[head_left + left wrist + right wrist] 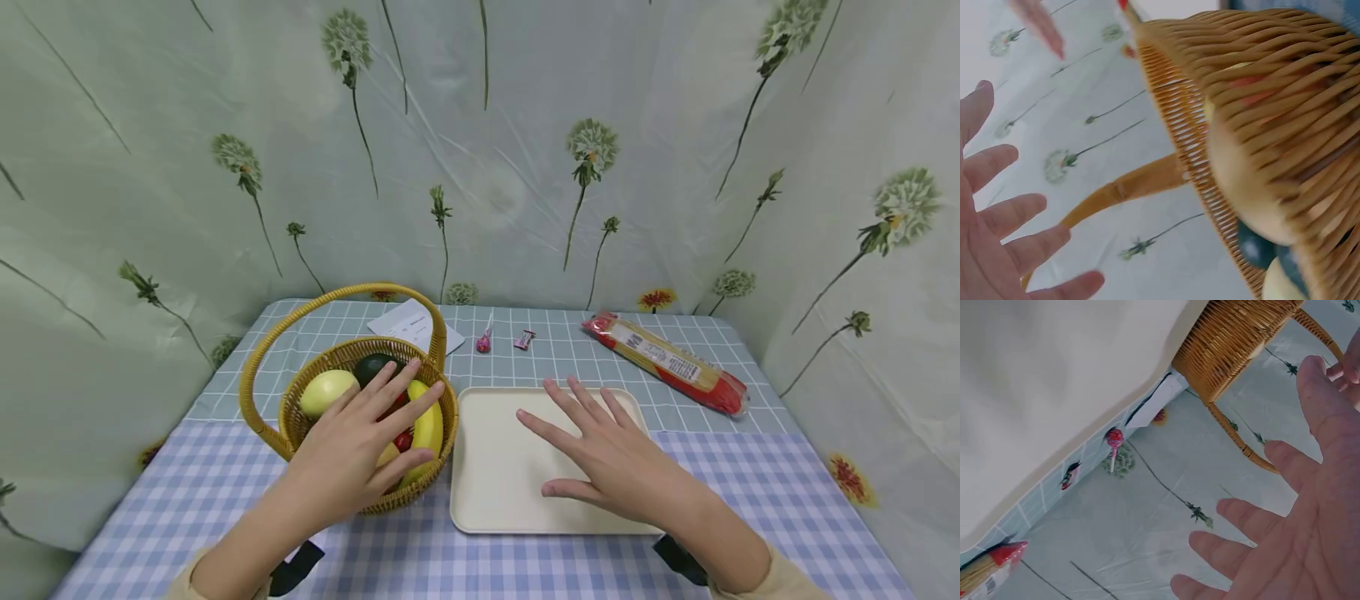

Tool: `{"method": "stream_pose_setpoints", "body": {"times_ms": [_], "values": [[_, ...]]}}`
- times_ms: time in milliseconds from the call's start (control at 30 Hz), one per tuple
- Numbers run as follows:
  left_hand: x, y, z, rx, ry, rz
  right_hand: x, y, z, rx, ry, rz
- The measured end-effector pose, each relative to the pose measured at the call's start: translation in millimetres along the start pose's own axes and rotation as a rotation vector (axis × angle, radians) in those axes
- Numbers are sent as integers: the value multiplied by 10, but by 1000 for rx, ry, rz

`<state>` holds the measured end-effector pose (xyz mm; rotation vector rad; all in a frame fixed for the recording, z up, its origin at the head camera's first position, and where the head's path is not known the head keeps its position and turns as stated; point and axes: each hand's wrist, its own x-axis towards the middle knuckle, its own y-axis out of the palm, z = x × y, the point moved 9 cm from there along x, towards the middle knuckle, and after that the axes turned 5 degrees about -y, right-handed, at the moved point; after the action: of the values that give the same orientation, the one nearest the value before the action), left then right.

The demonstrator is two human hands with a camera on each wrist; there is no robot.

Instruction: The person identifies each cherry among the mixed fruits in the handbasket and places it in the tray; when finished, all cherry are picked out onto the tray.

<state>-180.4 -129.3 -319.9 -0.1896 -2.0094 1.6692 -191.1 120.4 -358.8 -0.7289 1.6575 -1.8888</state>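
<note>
My left hand (351,446) hovers over the wicker basket (450,417) with its fingers spread and nothing in them. The basket has a tall arched handle and holds several fruits, among them a yellow banana (429,427), a pale green round fruit (327,392) and a dark green one (372,367). Part of the fruit is hidden behind that hand. Above the cream tray (491,467), my right hand (611,458) is held with fingers spread apart, also holding nothing. The left wrist view shows the basket's woven side (1310,112) beside the spread fingers.
Behind the tray lie a lollipop (483,342) and a small wrapped candy (524,339). A long red-ended pack of dried noodles (667,363) lies at the back right. White paper (412,322) lies behind the basket. A floral curtain (495,167) encloses the table.
</note>
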Motion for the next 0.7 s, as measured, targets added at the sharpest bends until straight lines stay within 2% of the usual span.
{"method": "stream_pose_setpoints", "body": {"times_ms": [433,700], "values": [[-287,-737,102,-160,7,-218,238,-41,130,119,-101,61],[-469,-1193,328,-244,13,-398,449,-86,245,162,-171,59]]}}
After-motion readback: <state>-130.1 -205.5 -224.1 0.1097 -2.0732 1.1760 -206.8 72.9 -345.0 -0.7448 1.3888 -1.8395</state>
